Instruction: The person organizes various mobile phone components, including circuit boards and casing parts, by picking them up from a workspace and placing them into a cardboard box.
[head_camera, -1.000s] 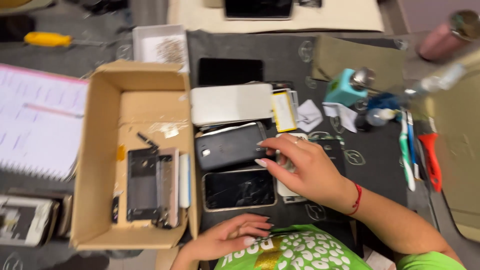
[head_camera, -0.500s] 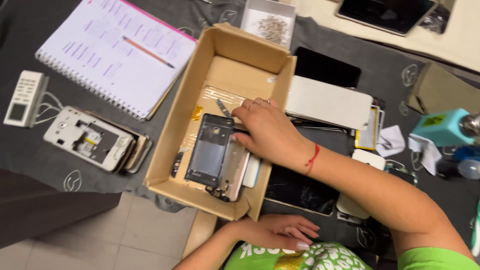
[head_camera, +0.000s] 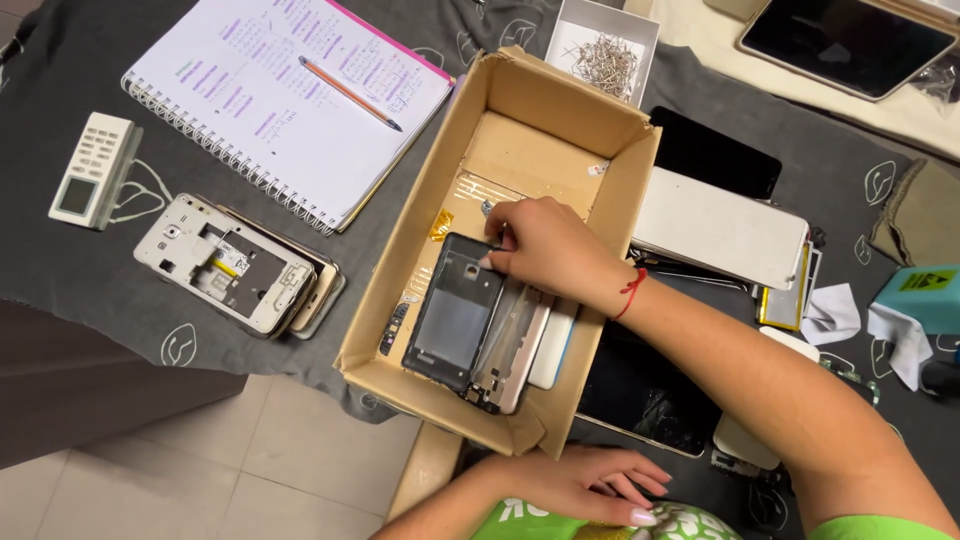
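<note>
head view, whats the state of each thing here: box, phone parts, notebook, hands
cardboard box: open, flaps up, phone parts inside
black phone frame: stripped, lying in the box, top edge touched by the right hand
left hand: flat, fingers spread, holding nothing
spiral notebook: open, pencil lying across the page
white phone housing: back off, insides showing
cracked phone: screen dark, face up

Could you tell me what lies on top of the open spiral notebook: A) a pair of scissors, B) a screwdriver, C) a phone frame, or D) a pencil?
D: a pencil lies slantwise across the written page of the spiral notebook, with nothing else on the page.
</note>
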